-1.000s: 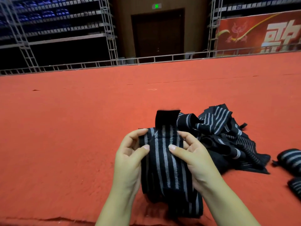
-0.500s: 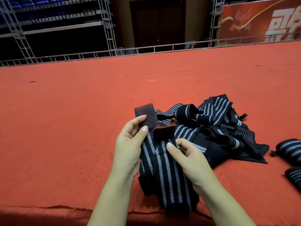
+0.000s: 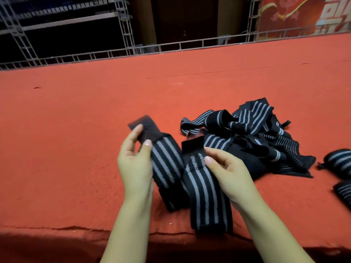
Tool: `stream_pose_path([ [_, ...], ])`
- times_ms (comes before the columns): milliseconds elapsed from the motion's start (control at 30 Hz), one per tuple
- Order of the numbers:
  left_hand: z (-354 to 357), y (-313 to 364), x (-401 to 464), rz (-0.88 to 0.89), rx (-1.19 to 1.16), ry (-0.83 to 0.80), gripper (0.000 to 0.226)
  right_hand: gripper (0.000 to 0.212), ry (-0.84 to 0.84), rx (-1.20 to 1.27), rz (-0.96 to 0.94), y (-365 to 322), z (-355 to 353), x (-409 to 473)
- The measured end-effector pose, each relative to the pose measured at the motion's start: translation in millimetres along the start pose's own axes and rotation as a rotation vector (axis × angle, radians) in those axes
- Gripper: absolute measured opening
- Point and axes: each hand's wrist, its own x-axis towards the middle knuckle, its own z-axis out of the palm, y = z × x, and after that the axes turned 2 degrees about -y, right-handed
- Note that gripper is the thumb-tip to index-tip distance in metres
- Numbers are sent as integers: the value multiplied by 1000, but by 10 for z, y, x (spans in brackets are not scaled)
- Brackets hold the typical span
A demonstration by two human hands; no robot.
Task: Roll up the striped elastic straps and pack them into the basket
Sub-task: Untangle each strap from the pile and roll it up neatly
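Head view: our left hand (image 3: pixel 135 164) pinches one striped strap (image 3: pixel 164 164) by its plain black tab, our right hand (image 3: pixel 226 171) another strap (image 3: pixel 204 196) beside it. Unrolled straps (image 3: pixel 256 137) lie heaped just beyond our right hand; we read no labels on them.

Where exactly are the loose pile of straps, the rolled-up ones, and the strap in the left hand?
pile of straps (image 3: pixel 252 141), head view, on its striped middle.
rolled strap (image 3: pixel 338 162), head view, on its striped side.
strap in the left hand (image 3: pixel 165 164), head view, on its striped stretch below the thumb.

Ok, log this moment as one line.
left hand: pinches left strap | right hand: pinches right strap | loose pile: behind | rolled straps: right edge | basket: unseen
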Motion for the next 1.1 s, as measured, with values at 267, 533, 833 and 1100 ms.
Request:
stream_pose_path([
  [267, 17, 20, -96, -69, 33, -132, 25, 19, 26, 175, 37, -185, -42, 75],
  [533, 194, 138, -420, -166, -150, -330, 41, 11, 8, 167, -44, -215, 185, 47],
  [833, 254, 114, -587, -123, -112, -303, 27, 15, 107, 60, -228, -203, 281, -41],
  [1100, 225, 94, -555, -131, -84, -337, 14, 6, 119, 278, -182, -263, 221, -51],
])
